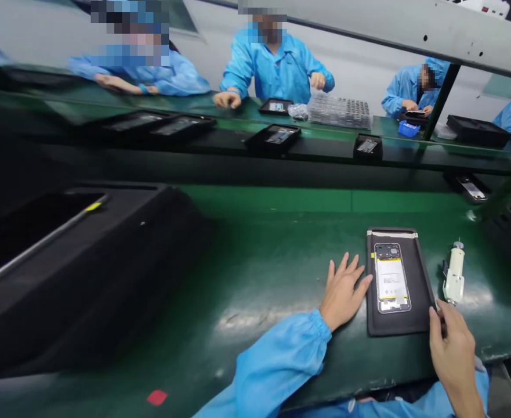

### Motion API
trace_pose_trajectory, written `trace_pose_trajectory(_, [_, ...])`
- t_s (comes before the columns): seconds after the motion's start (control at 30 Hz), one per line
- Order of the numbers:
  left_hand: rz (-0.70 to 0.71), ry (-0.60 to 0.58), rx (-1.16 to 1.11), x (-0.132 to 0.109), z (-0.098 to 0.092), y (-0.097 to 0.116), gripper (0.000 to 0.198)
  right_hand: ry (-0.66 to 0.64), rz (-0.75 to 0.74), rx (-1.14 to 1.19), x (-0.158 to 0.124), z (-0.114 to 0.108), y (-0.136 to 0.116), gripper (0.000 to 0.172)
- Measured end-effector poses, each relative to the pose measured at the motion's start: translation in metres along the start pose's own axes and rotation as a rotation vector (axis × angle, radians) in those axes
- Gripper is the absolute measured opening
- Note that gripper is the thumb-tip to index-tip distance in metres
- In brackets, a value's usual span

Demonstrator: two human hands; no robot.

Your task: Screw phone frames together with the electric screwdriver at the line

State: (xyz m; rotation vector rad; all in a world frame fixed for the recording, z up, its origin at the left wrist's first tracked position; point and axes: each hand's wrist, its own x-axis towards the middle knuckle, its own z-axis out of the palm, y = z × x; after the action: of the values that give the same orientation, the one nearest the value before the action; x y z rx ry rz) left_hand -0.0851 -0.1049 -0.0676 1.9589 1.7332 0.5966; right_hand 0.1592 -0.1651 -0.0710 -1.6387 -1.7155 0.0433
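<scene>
Left hand (341,293) lay flat, fingers spread, touching left edge of black tray (418,316) at lower right of frame; opened phone (392,277) sat in tray; right hand (453,347) pinched tray's lower right corner; white dispenser (454,277) just right.

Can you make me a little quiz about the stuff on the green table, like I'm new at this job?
1. True or false: the phone lies in a black tray.
2. The left hand is: A) flat on the green table beside the tray, B) on top of the phone, C) up in the air.
3. Fill in: the right hand is at the tray's near ___ corner.
Key: 1 true; 2 A; 3 right.
</scene>
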Motion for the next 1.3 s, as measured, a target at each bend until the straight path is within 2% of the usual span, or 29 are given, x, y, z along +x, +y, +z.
trace_pose_trajectory(0.07, [0.0, -0.039, 0.002, -0.003, 0.002, 0.007, 0.049, -0.052, 0.07, -0.025, 0.006, 0.01, -0.004, 0.055])
trace_pose_trajectory(0.13, [-0.001, -0.064, 0.006, -0.008, 0.005, 0.011, 0.052, -0.104, 0.108, 0.015, 0.011, 0.016, -0.005, 0.055])
trace_pose_trajectory(0.37, [0.002, -0.058, -0.108, -0.013, 0.012, 0.016, 0.06, -0.169, 0.083, 0.106, 0.018, 0.025, 0.002, 0.045])
trace_pose_trajectory(0.47, [-0.035, 0.009, -0.142, -0.014, 0.015, 0.011, 0.059, -0.188, 0.086, 0.091, 0.017, 0.022, -0.001, 0.045])
trace_pose_trajectory(0.53, [-0.059, 0.076, -0.16, -0.015, 0.015, 0.006, 0.058, -0.149, 0.05, 0.044, 0.019, 0.014, 0.0, 0.045])
trace_pose_trajectory(0.6, [-0.047, 0.117, -0.149, -0.016, 0.013, 0.001, 0.054, -0.05, -0.047, 0.002, 0.028, 0.002, 0.01, 0.039])
trace_pose_trajectory(0.7, [0.047, 0.128, -0.097, -0.017, 0.009, -0.006, 0.046, 0.068, -0.273, -0.106, 0.052, -0.02, 0.045, 0.029])
trace_pose_trajectory(0.73, [0.089, 0.144, -0.078, -0.017, 0.007, -0.009, 0.044, 0.061, -0.346, -0.188, 0.061, -0.027, 0.059, 0.033])
trace_pose_trajectory(0.83, [0.213, 0.254, -0.016, -0.006, -0.008, -0.013, 0.038, -0.058, -0.573, -0.478, 0.087, -0.03, 0.101, 0.065])
trace_pose_trajectory(0.9, [0.317, 0.356, 0.025, 0.012, -0.031, -0.009, 0.033, -0.076, -0.769, -0.589, 0.104, -0.013, 0.121, 0.079])
trace_pose_trajectory(0.93, [0.375, 0.417, 0.04, 0.024, -0.048, -0.002, 0.031, -0.049, -0.871, -0.608, 0.114, 0.0, 0.127, 0.078])
trace_pose_trajectory(0.97, [0.438, 0.475, 0.054, 0.037, -0.068, 0.01, 0.028, -0.016, -0.963, -0.604, 0.124, 0.015, 0.132, 0.075])
trace_pose_trajectory(1.03, [0.58, 0.582, 0.076, 0.065, -0.11, 0.047, 0.026, 0.045, -1.076, -0.561, 0.144, 0.047, 0.138, 0.061])
trace_pose_trajectory(1.13, [0.835, 0.639, 0.147, 0.109, -0.162, 0.132, 0.028, 0.188, -1.073, -0.419, 0.166, 0.095, 0.146, 0.026])
trace_pose_trajectory(1.17, [0.912, 0.635, 0.193, 0.126, -0.173, 0.166, 0.029, 0.265, -1.056, -0.354, 0.171, 0.111, 0.149, 0.02])
trace_pose_trajectory(1.2, [0.976, 0.616, 0.257, 0.145, -0.181, 0.2, 0.029, 0.346, -1.036, -0.291, 0.175, 0.126, 0.152, 0.023])
trace_pose_trajectory(1.3, [0.993, 0.554, 0.461, 0.206, -0.189, 0.304, 0.023, 0.518, -1.002, -0.171, 0.177, 0.159, 0.155, 0.031])
